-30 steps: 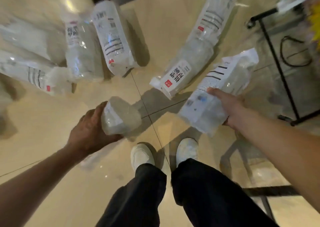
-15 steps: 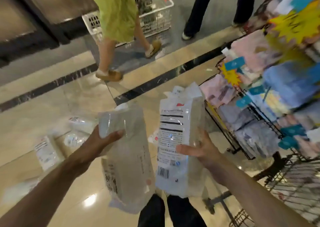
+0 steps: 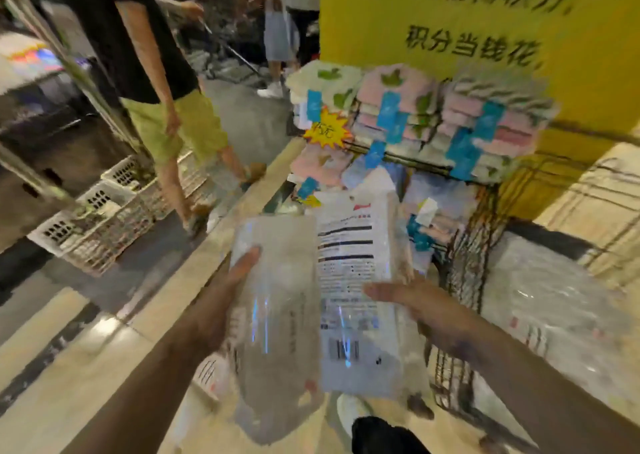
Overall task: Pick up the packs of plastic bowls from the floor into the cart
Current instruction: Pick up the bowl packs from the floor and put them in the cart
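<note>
I hold two clear packs of plastic bowls upright in front of me, side by side. My left hand [image 3: 221, 301] grips the left pack [image 3: 277, 318], thumb across its front. My right hand [image 3: 419, 304] grips the right pack [image 3: 356, 280], which shows a white label with black bars and a barcode. The dark wire cart [image 3: 460, 280] stands just right of the packs, and several clear packs [image 3: 547, 301] lie inside it. Another pack [image 3: 207, 374] lies on the floor below my left arm. The picture is blurred.
A rack of folded towels [image 3: 415, 121] with a yellow price star stands ahead, backed by a yellow sign [image 3: 485, 31]. A person in green shorts [image 3: 180, 128] walks at the left beside white plastic baskets [image 3: 114, 211]. More people stand further back.
I have straightened up from the floor with one pack in each hand. The view has swung right, from the floor packs to the towel rack and the cart.
</note>
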A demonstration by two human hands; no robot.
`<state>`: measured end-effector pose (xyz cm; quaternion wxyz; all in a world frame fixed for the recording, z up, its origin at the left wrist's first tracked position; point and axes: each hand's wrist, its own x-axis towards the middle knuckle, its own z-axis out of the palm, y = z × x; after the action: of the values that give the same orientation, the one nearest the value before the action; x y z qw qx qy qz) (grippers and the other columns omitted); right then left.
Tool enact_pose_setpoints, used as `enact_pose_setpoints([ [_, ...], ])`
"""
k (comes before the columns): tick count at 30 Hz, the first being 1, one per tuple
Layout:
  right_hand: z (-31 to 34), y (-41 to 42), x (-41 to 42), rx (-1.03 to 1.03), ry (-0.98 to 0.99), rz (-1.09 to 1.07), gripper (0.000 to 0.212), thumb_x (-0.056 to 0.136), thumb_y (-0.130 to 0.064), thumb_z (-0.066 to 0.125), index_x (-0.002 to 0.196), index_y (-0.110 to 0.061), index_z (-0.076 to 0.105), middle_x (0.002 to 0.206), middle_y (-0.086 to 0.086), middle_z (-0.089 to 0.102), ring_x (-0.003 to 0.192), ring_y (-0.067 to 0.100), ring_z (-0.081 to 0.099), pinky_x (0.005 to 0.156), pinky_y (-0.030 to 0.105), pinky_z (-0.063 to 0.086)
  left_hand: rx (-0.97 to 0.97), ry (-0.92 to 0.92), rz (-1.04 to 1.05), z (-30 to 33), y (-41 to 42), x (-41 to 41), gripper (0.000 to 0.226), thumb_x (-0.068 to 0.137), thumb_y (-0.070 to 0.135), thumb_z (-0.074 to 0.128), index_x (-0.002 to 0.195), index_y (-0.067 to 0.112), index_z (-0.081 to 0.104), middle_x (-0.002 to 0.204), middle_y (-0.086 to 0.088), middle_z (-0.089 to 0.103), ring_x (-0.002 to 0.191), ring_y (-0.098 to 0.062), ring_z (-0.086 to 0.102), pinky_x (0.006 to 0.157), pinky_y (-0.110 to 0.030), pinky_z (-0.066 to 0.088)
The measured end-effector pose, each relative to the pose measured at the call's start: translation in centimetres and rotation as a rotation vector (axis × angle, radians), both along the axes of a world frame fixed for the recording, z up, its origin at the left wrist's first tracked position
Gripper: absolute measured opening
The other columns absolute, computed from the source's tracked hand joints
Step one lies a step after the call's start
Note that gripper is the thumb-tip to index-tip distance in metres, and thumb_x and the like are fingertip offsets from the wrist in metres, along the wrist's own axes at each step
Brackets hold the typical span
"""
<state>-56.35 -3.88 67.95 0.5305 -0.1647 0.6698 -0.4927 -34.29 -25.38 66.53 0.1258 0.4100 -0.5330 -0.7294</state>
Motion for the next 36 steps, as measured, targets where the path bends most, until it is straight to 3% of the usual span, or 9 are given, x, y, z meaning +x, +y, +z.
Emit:
enact_pose_setpoints([
  [3,-0.2,5.6,1.5,0.084,0.005,-0.211,0.115,0.041,-0.058,0.102,0.144,-0.028,0.058,0.126,-0.001,0.078,0.117,0.027,0.074,0.104,0.054,0.056,0.041,-0.096,-0.187,1.0,2.5,-2.3,0.057,0.081,0.07,0.067,0.109,0.022,0.079,0.095,-0.001,0.079,0.077,-0.018,0.076,0.071,-0.026,0.054],
  [5,0.0,9.6,2.5,0.048,-0.036,-0.284,0.101,0.059,-0.051,0.1,0.146,-0.031,0.055,0.132,0.001,0.076,0.122,0.031,0.071,0.108,0.06,0.052,0.047,-0.191,-0.265,0.7,4.1,-3.8,0.058,0.073,0.082,0.07,0.12,0.049,0.072,0.121,-0.006,0.067,0.107,-0.038,0.066,0.077,-0.038,0.047],
  [7,0.5,13.5,3.4,-0.023,-0.067,-0.327,0.072,0.082,-0.032,0.089,0.145,-0.034,0.054,0.133,0.004,0.075,0.122,0.032,0.072,0.105,0.061,0.054,0.075,-0.196,-0.388,0.6,6.1,-5.4,0.085,0.07,0.082,0.074,0.143,0.043,0.057,0.158,-0.019,0.049,0.147,-0.052,0.039,0.082,-0.042,0.052],
  [10,1.7,19.0,4.3,-0.033,-0.035,-0.438,0.066,0.087,-0.021,0.081,0.144,-0.036,0.05,0.129,0.004,0.077,0.116,0.03,0.075,0.1,0.058,0.058,0.053,-0.21,-0.606,0.6,10.0,-7.8,0.132,0.028,0.08,0.091,0.146,0.048,0.043,0.142,-0.005,0.063,0.128,-0.045,0.06,0.075,-0.037,0.056],
  [12,2.1,22.4,4.7,-0.05,-0.041,-0.521,0.065,0.088,-0.021,0.082,0.142,-0.035,0.05,0.125,0.006,0.078,0.113,0.031,0.077,0.095,0.056,0.061,0.065,-0.178,-0.712,0.6,12.7,-9.3,0.111,0.047,0.065,0.095,0.141,0.049,0.039,0.13,0.005,0.065,0.098,-0.024,0.066,0.076,-0.034,0.057],
  [15,1.7,27.5,5.0,-0.046,-0.074,-0.626,0.074,0.079,-0.027,0.088,0.142,-0.035,0.049,0.127,0.011,0.077,0.114,0.038,0.075,0.099,0.061,0.058,0.051,-0.196,-0.786,-0.7,16.7,-11.5,0.083,0.077,0.051,0.088,0.147,0.041,0.043,0.122,0.003,0.07,0.098,-0.02,0.068,0.072,-0.027,0.057],
  [28,-1.3,47.1,-2.8,-0.108,-0.15,-0.747,0.073,0.078,-0.028,0.083,0.142,-0.024,0.048,0.123,0.019,0.077,0.11,0.044,0.075,0.09,0.058,0.063,0.055,-0.245,-0.805,-3.8,37.3,-21.9,0.073,0.072,0.066,0.076,0.135,0.04,0.049,0.119,0.016,0.06,0.104,-0.009,0.058,0.078,-0.025,0.045],
  [31,-1.4,49.5,-7.4,-0.117,-0.159,-0.675,0.065,0.084,-0.03,0.083,0.139,-0.022,0.049,0.119,0.019,0.079,0.107,0.043,0.077,0.083,0.053,0.065,0.089,-0.318,-0.677,-3.9,40.5,-23.6,0.084,0.063,0.069,0.087,0.135,0.032,0.062,0.127,0.002,0.066,0.111,-0.02,0.063,0.099,-0.033,0.052],
  [36,-0.9,50.8,-14.4,-0.096,-0.133,-0.486,0.048,0.088,-0.021,0.076,0.13,-0.026,0.053,0.108,0.009,0.083,0.098,0.033,0.081,0.076,0.044,0.067,0.08,-0.262,-0.476,-2.4,44.1,-25.2,0.06,0.077,0.057,0.086,0.126,0.03,0.064,0.111,0.0,0.072,0.094,-0.019,0.065,0.076,-0.032,0.051],
])
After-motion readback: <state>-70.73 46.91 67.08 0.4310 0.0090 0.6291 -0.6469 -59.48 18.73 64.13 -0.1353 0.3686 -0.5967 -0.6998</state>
